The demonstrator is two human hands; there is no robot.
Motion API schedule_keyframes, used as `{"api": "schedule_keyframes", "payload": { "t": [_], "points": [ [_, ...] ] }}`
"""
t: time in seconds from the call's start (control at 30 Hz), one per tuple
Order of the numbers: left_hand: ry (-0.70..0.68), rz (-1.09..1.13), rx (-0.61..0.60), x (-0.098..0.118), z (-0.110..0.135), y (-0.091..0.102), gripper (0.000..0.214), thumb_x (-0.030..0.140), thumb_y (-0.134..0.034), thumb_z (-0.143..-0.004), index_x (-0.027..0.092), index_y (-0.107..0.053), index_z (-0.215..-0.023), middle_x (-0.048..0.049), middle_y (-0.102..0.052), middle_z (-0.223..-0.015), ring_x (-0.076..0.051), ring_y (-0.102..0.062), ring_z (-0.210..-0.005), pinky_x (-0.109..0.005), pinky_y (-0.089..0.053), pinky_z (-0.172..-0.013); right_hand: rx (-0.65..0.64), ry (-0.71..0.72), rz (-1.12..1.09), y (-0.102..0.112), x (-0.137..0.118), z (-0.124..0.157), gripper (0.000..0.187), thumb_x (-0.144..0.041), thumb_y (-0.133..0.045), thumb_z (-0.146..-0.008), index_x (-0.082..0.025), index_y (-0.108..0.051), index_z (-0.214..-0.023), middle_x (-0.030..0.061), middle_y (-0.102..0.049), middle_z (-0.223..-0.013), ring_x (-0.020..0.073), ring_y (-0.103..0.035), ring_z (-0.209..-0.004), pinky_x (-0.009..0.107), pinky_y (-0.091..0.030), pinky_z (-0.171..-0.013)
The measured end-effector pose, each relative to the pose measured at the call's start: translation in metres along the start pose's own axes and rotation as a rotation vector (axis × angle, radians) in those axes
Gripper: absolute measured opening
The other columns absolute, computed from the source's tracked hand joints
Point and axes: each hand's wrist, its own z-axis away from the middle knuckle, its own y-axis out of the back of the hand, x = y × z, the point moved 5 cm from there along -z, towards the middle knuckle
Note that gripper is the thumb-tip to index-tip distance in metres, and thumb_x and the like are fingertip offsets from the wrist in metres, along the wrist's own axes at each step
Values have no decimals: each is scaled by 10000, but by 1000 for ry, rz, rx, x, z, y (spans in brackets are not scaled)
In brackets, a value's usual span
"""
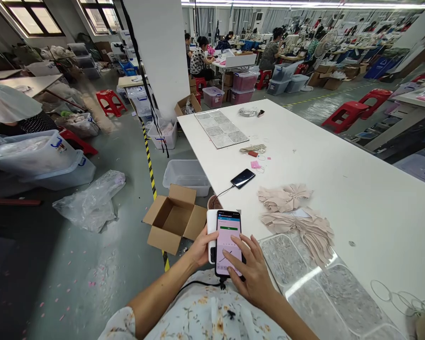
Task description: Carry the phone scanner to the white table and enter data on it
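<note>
My left hand (200, 246) is closed around a smartphone (225, 257) with a lit pink screen, together with a white slab-like object (211, 221) whose kind I cannot make out. Over the screen, my right hand (257, 269) has its fingers spread, with fingertips at or just above the glass. A black cable (203, 283) runs from the phone's lower end. Gathered beige fabric pieces (285, 197) lie on the white table (354, 208) to the right of my hands. Farther up the table, a second phone (243, 178) rests dark with a cord attached.
Grey tile-patterned sheets (282, 255) lie near me, and another patterned board (221, 128) lies farther off. An open cardboard box (173, 219) and a clear plastic bin (186, 174) stand on the floor left of the table. A white pillar (165, 52) rises behind. Several people sit at distant worktables.
</note>
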Motion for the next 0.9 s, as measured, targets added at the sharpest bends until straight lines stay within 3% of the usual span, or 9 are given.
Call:
{"api": "schedule_keyframes", "payload": {
  "t": [0.1,0.2,0.37,0.5,0.67,0.9],
  "points": [
    [-3,-7,11,1,0,0,567,239,-683,-721,200,-494,-1255,-121,-639,-1143,-275,-603,-1028,-395,-455,-881,45,55,-124,13,0,12,186,-77,-487,-800,-178,-601,-907,100,-496,-1237,275,-433,-1180,563,-338,-1002],
    [6,-20,40,2,0,3,575,243,-683,-723,215,-487,-1263,-109,-659,-1096,-262,-622,-966,-361,-479,-797,145,-5,-261,28,4,24,158,-34,-447,-773,-157,-547,-784,115,-518,-1120,243,-504,-1068,505,-415,-950],
    [6,-31,25,3,-2,4,569,228,-677,-729,237,-480,-1263,-90,-672,-1056,-231,-636,-874,-346,-477,-761,258,-186,-304,32,13,27,101,-65,-470,-780,-156,-504,-807,137,-482,-1077,253,-494,-1054,480,-417,-920],
    [-3,-38,16,4,-1,1,556,228,-686,-717,231,-500,-1240,-86,-678,-1015,-222,-634,-836,-338,-472,-745,279,-221,-231,27,14,23,88,-77,-518,-790,-161,-493,-792,136,-495,-1065,239,-498,-1035,399,-439,-853],
    [-9,-59,40,8,1,-4,546,243,-695,-710,214,-519,-1226,-87,-680,-985,-210,-624,-830,-354,-464,-793,250,-190,-172,26,10,18,90,-85,-507,-817,-156,-556,-843,131,-505,-1058,224,-507,-1005,364,-464,-802],
    [-28,-61,26,9,2,-4,588,252,-691,-714,223,-486,-1264,-85,-673,-1031,-214,-625,-849,-339,-469,-767,189,-65,-136,20,-2,16,271,-40,-479,-805,-156,-588,-1023,138,-494,-1127,250,-496,-1065,441,-451,-876]
  ]
}}
